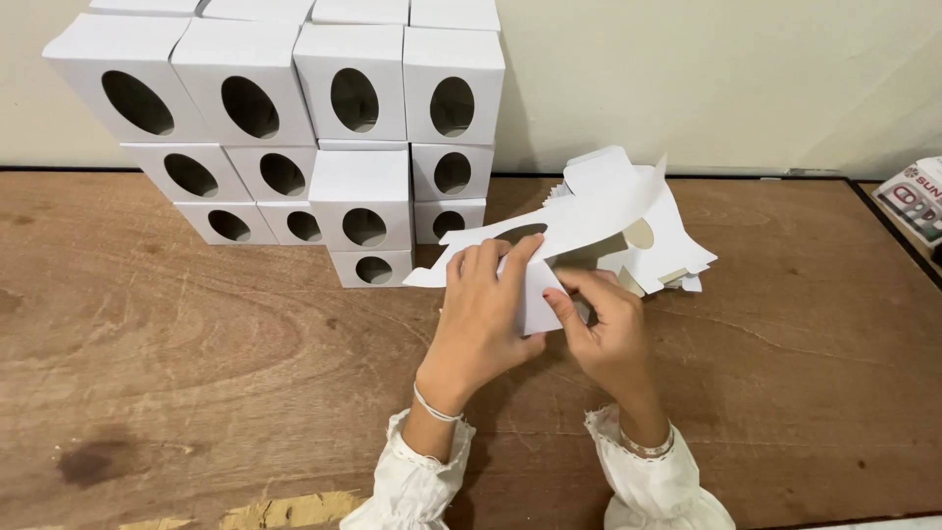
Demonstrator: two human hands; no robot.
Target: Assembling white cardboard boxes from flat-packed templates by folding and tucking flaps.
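Head view: both hands pinch one flat white card.
Left hand (483, 312): grips card (549, 231).
Right hand (610, 329): grips its flap.
Risk: a crooked crease, or knocking the stacked boxes (294, 128).

The stack of folded white boxes (294, 128) walls off the far left of the bench (196, 334), tight against the wall. Just right of it, the loose pile of flat card blanks (653, 240) blocks the middle. Bare wood lies open on the near left and on the far right, short of the printed packet (917, 196) at the edge.
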